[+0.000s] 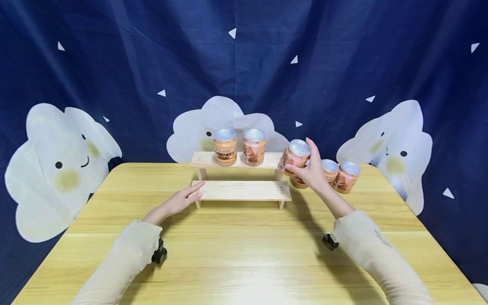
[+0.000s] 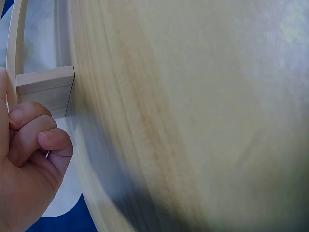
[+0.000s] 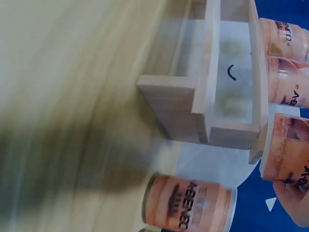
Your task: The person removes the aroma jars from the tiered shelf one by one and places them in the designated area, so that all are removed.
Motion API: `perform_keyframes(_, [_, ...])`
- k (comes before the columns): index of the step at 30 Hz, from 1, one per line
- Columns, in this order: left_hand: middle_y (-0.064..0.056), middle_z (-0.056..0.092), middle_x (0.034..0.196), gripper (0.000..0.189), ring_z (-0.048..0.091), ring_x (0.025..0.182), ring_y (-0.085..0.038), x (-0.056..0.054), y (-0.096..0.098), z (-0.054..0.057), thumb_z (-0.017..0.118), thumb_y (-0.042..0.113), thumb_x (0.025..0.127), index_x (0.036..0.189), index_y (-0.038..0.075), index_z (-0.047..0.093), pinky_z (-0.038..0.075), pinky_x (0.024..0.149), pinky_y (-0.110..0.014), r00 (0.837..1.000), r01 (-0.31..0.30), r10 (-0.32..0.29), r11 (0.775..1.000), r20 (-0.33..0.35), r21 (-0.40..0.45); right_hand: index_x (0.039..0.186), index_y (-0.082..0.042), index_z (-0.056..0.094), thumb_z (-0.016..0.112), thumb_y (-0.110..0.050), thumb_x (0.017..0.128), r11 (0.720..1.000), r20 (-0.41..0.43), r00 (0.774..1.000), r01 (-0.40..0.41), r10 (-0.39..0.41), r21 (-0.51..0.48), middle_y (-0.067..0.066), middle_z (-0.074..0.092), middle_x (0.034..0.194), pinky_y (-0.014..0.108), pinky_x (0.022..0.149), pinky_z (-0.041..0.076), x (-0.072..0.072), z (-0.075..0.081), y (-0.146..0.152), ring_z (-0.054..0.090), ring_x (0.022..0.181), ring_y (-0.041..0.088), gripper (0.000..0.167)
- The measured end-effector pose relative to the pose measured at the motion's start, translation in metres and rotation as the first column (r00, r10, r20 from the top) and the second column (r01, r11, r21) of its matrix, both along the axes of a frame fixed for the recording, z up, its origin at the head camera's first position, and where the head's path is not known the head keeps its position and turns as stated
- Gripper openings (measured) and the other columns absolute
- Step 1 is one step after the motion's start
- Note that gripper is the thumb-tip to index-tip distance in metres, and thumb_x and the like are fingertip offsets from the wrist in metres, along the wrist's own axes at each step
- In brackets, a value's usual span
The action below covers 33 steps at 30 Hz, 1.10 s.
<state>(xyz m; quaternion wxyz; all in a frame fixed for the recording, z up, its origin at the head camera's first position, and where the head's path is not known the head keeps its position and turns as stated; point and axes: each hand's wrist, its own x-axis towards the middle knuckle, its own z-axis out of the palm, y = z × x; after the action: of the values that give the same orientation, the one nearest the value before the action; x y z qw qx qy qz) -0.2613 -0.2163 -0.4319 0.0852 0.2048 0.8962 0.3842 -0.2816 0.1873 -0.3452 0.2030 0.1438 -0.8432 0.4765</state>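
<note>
A two-tier wooden stand (image 1: 244, 190) sits at the table's far side. My left hand (image 1: 177, 201) holds the left end of its lower board, and some fingers (image 2: 36, 130) curl beneath the upper fingers in the left wrist view. My right hand (image 1: 314, 169) grips an orange can (image 1: 294, 155) with a silver lid, tilted slightly, beside the upper board's right end. Two similar cans, a left one (image 1: 225, 148) and a right one (image 1: 253, 148), stand upright on the upper board. Below the held can, another can (image 3: 190, 203) stands on the table, partly hidden in the head view.
Right of the stand, behind my right wrist, a can (image 1: 329, 168) and its neighbour (image 1: 347, 177) stand close together on the wooden table (image 1: 244, 250). A dark blue curtain (image 1: 236, 55) with white clouds hangs behind the table's far edge.
</note>
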Motion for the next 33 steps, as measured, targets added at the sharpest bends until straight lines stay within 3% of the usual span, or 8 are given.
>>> perform_keyframes(5, [-0.011, 0.026, 0.148, 0.056, 0.028, 0.131, -0.037, 0.001, 0.000, 0.001, 0.041, 0.038, 0.097, 0.145, 0.011, 0.028, 0.022, 0.105, -0.055, 1.000, 0.002, -0.002, 1.000, -0.015, -0.018, 0.140, 0.005, 0.018, 0.079, -0.007, 0.069, 1.000, 0.047, 0.999, 0.013, -0.013, -0.002, 0.028, 0.025, 0.139, 0.048, 0.104, 0.025, 0.012, -0.001, 0.014, 0.033, 0.123, 0.036, 0.095])
perform_keyframes(12, [-0.010, 0.026, 0.148, 0.057, 0.030, 0.130, -0.037, 0.003, 0.001, 0.003, 0.041, 0.038, 0.097, 0.145, 0.011, 0.027, 0.022, 0.105, -0.054, 1.000, 0.000, 0.000, 1.000, -0.014, -0.021, 0.137, 0.007, 0.021, 0.079, -0.008, 0.068, 0.998, 0.076, 0.996, 0.043, -0.046, 0.040, 0.029, 0.036, 0.130, 0.050, 0.098, 0.032, 0.023, -0.003, 0.027, 0.040, 0.115, 0.038, 0.091])
perform_keyframes(20, [-0.010, 0.026, 0.148, 0.057, 0.029, 0.131, -0.036, 0.002, 0.002, 0.002, 0.040, 0.038, 0.097, 0.145, 0.011, 0.027, 0.022, 0.106, -0.053, 1.000, 0.005, -0.005, 1.000, -0.002, -0.017, 0.129, 0.012, 0.027, 0.081, -0.006, 0.065, 0.982, 0.092, 0.994, 0.036, -0.054, 0.184, 0.032, 0.040, 0.121, 0.052, 0.094, 0.032, 0.032, -0.031, 0.045, 0.042, 0.109, 0.041, 0.085])
perform_keyframes(33, [-0.009, 0.025, 0.149, 0.057, 0.029, 0.131, -0.035, 0.001, 0.000, 0.000, 0.040, 0.039, 0.097, 0.145, 0.012, 0.027, 0.022, 0.106, -0.053, 1.000, 0.001, -0.001, 1.000, 0.000, -0.018, 0.122, 0.013, 0.029, 0.081, -0.003, 0.062, 0.978, 0.159, 0.987, -0.025, -0.008, 0.207, 0.030, 0.040, 0.113, 0.051, 0.092, 0.034, 0.028, -0.066, 0.044, 0.044, 0.104, 0.041, 0.081])
